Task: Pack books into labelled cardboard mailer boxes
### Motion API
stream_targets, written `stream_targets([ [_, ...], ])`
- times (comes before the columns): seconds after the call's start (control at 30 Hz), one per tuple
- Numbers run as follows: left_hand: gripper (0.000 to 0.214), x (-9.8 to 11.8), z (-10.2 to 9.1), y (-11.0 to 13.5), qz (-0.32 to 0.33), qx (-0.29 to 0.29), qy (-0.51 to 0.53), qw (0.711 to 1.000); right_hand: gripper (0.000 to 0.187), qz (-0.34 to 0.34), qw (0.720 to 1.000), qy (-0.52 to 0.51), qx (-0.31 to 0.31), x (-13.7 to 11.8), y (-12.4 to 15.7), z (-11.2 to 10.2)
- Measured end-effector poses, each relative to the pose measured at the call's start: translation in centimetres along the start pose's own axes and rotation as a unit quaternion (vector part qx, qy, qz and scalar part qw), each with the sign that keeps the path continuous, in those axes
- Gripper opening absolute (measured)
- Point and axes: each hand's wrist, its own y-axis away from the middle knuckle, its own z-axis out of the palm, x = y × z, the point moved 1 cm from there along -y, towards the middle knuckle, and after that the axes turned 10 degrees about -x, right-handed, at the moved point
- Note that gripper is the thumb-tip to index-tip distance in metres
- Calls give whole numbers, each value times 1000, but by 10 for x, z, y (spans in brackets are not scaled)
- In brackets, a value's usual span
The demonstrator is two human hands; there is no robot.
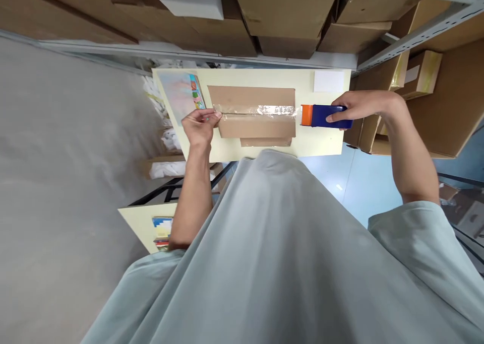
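A brown cardboard box lies with its flaps closed on a pale yellow table. Clear packing tape stretches along its middle seam and runs past the box's right edge to a blue and orange tape dispenser. My right hand is wrapped round the dispenser's blue body, just right of the box. At the box's left end, my left hand pinches the tape's end between thumb and forefinger, close to the seam.
On the table lie a colourful picture book at the left and a white card at the back right. Cardboard boxes fill the shelf behind. A large open carton stands at the right; a grey wall borders the left.
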Motion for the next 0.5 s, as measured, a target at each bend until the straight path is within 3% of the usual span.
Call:
stream_targets([
  [0.1, 27, 1, 8, 2, 3, 21, 1, 1000, 73, 3, 1000, -6, -4, 23, -16, 1],
  [0.23, 24, 3, 10, 2, -2, 47, -2, 999, 68, 14, 1000, -20, 3, 30, -35, -2],
  [0.4, 18, 2, 11, 1, 2, 60, -16, 998, 63, 12, 999, -31, 8, 43, -36, -7],
  [0.5, 29, 2, 14, 2, 8, 57, -31, 998, 65, -1, 1000, -22, 16, 55, -33, -7],
])
